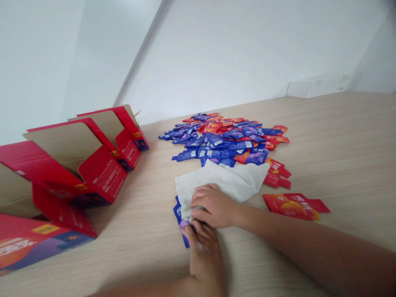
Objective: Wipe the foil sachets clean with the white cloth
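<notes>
Pale wooden counter (340, 165), sachets (222, 140) heaped beyond: the right grip (212, 206) clenches a white wipe (225, 179), the left grip (202, 251) pinching a blue sachet (177, 214) firmly against it.

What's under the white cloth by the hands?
What lies beneath the middle of the white cloth is hidden. Blue sachets show at its far edge; another blue sachet sticks out at its left edge, by the left hand.
</notes>
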{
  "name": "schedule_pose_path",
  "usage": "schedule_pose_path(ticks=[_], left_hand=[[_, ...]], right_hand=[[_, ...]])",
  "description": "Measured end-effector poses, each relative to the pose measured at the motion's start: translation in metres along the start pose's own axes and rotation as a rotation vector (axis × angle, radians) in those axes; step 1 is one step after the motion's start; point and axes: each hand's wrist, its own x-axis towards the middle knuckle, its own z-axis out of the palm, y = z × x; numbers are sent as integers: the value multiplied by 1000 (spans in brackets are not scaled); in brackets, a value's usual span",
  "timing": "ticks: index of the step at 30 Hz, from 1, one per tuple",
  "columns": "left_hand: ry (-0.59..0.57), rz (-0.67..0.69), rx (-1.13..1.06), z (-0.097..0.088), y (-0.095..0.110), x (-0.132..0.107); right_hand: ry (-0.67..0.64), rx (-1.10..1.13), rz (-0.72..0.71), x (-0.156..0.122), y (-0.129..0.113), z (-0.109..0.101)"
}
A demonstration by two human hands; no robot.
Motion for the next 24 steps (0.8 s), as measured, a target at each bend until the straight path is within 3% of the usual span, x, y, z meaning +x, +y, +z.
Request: schedule_pose_path(ticks=[6,11,14,19,24], left_hand=[[67,-16,-3,11,6,-2],[52,-137,22,19,15,-4],[116,-76,-32,24,16,-6],[111,-74,-90,27,13,-7],[98,-69,-72,18,8,-5]], right_hand=[[-1,6,-16,-1,2,1],[-39,68,-169,-1,5,1],[-45,88,-224,-1,6,1],[-23,71,-163,-1,4,1],[-19,30,-85,-1,2,0]])
